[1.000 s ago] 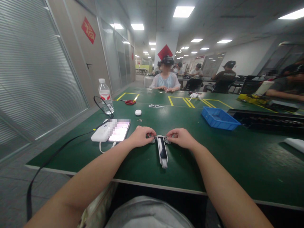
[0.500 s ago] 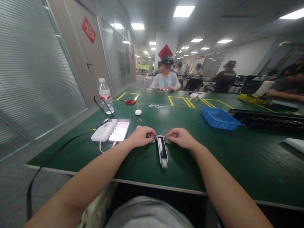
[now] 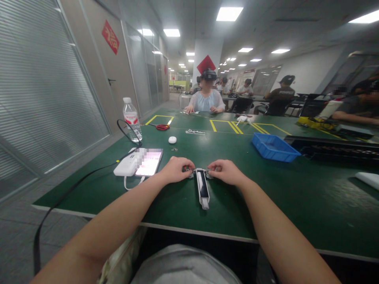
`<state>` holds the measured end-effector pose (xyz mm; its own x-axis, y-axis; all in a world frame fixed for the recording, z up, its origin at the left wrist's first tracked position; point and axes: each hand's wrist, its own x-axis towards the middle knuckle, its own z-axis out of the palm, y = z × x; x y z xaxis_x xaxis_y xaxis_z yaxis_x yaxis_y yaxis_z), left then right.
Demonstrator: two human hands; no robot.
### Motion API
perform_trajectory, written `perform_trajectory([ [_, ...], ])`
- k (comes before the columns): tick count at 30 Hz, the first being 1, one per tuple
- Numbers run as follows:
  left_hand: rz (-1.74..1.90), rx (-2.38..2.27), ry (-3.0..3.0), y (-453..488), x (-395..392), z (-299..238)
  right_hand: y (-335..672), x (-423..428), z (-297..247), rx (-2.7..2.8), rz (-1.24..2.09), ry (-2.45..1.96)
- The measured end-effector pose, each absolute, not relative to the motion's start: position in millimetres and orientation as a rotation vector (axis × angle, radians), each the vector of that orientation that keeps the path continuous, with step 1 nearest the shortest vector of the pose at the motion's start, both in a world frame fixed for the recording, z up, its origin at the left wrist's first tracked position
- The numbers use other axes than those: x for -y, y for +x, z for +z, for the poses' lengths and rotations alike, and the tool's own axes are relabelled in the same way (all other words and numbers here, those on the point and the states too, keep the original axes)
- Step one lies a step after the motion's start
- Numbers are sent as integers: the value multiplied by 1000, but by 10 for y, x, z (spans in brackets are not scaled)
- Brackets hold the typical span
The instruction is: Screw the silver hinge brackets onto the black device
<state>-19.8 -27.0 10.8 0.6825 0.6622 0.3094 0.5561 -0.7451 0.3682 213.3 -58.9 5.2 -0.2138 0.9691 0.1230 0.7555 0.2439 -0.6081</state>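
A long, narrow white-framed piece with a dark middle (image 3: 203, 184) lies on the green table in front of me, its pale end pointing towards me. Small metal parts stick out on both sides of its far end. My left hand (image 3: 177, 169) pinches at the left part, fingers closed. On the opposite side, my right hand (image 3: 224, 171) has its fingers closed around the right part. Fingertips cover much of both small parts, so their exact kind is not clear.
Left of my hands lie a phone (image 3: 149, 162), a white power bank (image 3: 126, 165) and a water bottle (image 3: 132, 122). Beyond are a small white case (image 3: 172, 140), tiny rings (image 3: 174, 149) and red-handled scissors (image 3: 162, 127). A blue tray (image 3: 275, 148) stands right. A person (image 3: 206, 98) sits opposite.
Both my hands and the white-framed piece look the same as before. Across the table, the other person's hands have moved apart, one of them to the left.
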Motion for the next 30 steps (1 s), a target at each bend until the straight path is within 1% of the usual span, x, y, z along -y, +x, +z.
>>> perform_trajectory([
  [5,637,-970,2653,-198,262,94,2132,599,71,2079,535,-1576],
  [13,645,-968,2650,-201,275,108,2116,614,71,2055,573,-1545],
  [19,635,-970,2646,-200,273,109,2116,620,96,2002,532,-1531],
  [27,634,-967,2638,-200,272,103,2141,580,51,1980,601,-1540],
  [30,634,-965,2646,-203,265,94,2155,564,30,1998,524,-1584],
])
